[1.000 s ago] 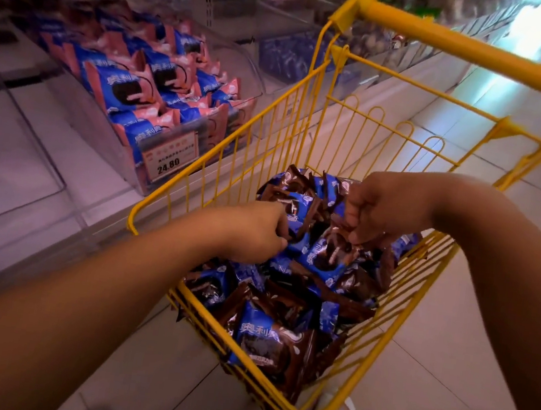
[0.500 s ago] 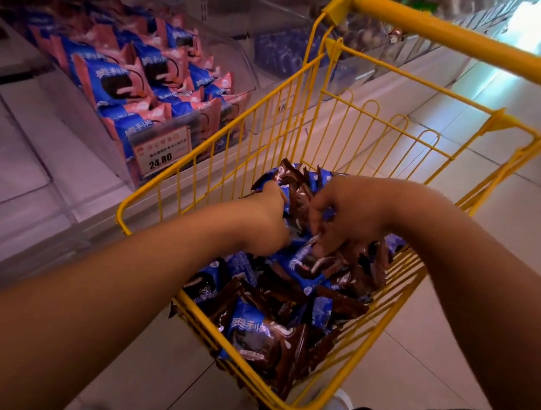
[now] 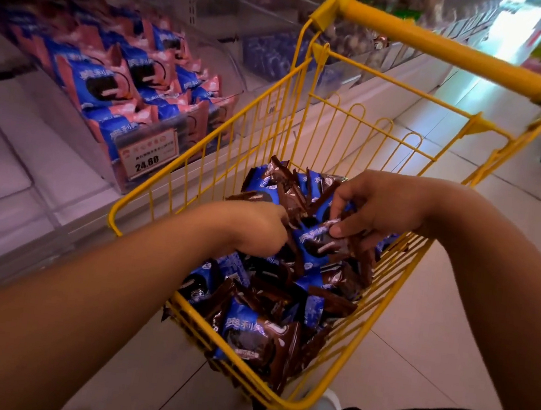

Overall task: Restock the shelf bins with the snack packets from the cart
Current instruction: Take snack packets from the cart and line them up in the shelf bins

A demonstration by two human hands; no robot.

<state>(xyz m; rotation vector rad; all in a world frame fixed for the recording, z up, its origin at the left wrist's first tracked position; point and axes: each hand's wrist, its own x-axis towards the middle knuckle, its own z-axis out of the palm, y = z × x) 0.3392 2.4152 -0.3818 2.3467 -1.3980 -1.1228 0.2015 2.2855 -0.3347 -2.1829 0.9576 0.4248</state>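
- Both bare forearms are stretched forward and downward, converging.
- The left hand (image 3: 255, 228) is turned knuckles-up, fingers curled under.
- The right hand (image 3: 378, 210) is held higher, fingertips (image 3: 340, 229) bent down in a pinch.

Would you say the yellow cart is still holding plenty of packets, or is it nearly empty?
Plenty: blue-and-brown packets cover the floor of the yellow cart in a heap.

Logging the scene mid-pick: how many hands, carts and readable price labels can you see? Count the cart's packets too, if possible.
Hands: 2, left hand and right hand
Yellow cart: 1
Readable price label: 1
Total: 4
Snack packets: heaped and overlapping, not countable.
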